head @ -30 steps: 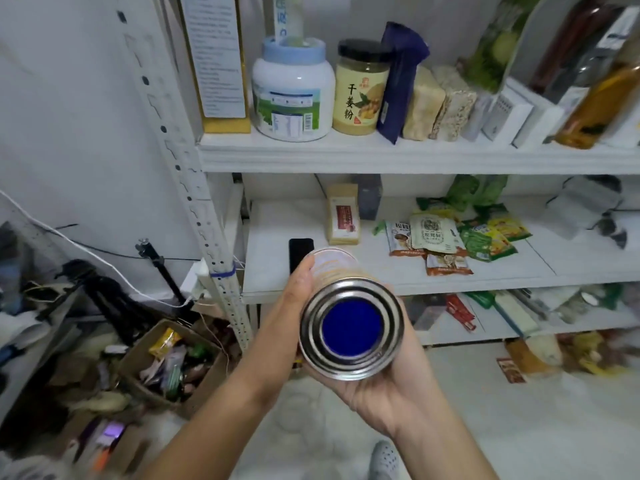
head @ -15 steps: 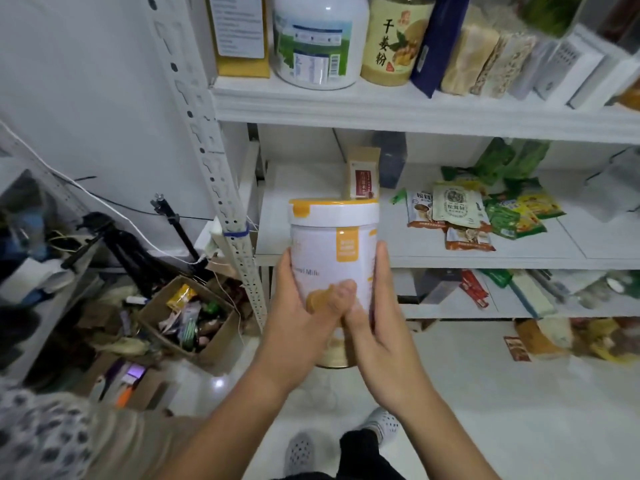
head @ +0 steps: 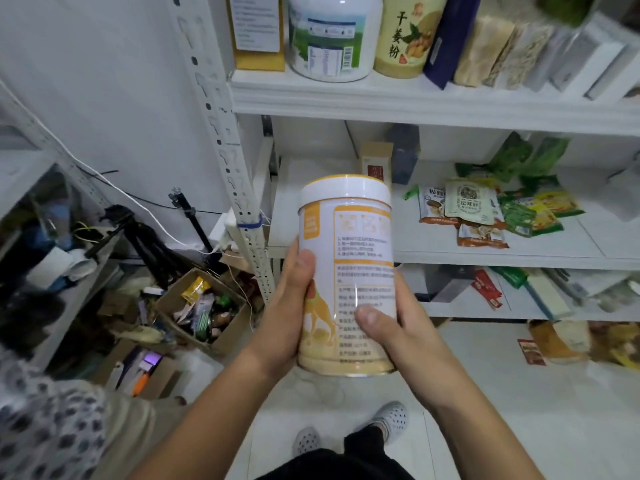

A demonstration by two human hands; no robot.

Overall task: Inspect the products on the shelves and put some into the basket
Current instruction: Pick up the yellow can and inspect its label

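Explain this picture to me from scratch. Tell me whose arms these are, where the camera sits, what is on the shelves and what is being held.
No machine here: the arms belong to a person wearing a wide-angle camera on the head, so you look forward and down along them. There is only this one view.

The left hand and right hand both grip a tall white and yellow can, held upright in front of the shelves with its printed text panel facing the camera, as if being read.

On the top shelf stand a white tub, a yellow jar, a dark blue pouch and wrapped blocks. The middle shelf holds flat snack packets. To the lower left, a cardboard box of small items sits on the floor. I see no basket clearly.
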